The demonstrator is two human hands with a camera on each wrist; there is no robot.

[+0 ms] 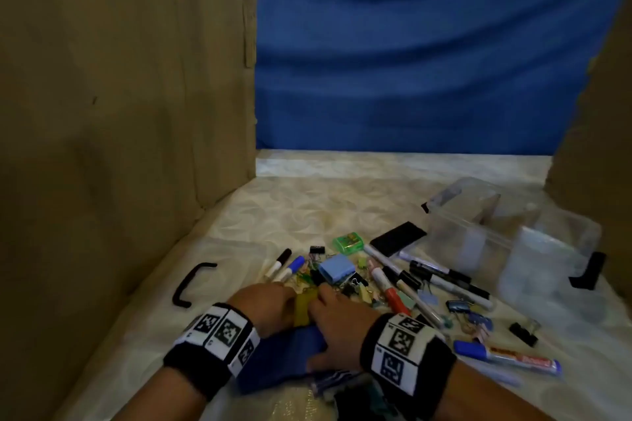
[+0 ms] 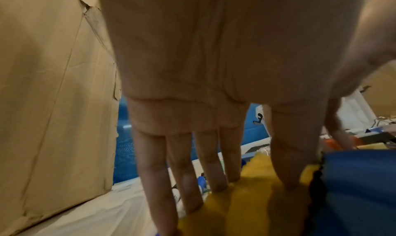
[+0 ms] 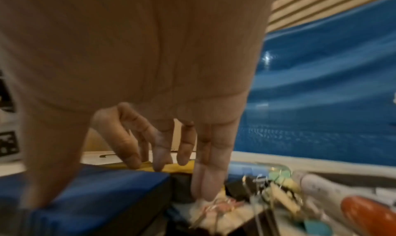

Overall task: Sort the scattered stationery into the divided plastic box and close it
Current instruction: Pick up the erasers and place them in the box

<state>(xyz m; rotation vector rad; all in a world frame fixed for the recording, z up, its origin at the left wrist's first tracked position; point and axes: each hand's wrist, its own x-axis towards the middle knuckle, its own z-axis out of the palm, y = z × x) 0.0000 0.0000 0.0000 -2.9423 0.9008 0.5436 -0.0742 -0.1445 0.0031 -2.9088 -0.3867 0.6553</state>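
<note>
- While both hands meet at the worktop's near edge in the head view, the left hand (image 1: 263, 304) and right hand (image 1: 337, 325) rest on a yellow pad (image 1: 302, 309) and a blue pad (image 1: 290, 352); the divided plastic box (image 1: 513, 239) stands open toward the far right corner, beside the scattered markers (image 1: 444, 278) and clips (image 1: 460, 306).
- Left wrist: straight fingers (image 2: 216, 163) press the yellow pad (image 2: 246, 205), the grip released.
- Right wrist: loosely extended fingers (image 3: 212, 163) touch the pads' edge, grasping nothing.

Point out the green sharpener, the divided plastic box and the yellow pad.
green sharpener (image 1: 347, 243), head view, top face.
divided plastic box (image 1: 478, 227), head view, near clear wall.
yellow pad (image 2: 242, 204), left wrist view, upper surface between the fingers.
</note>
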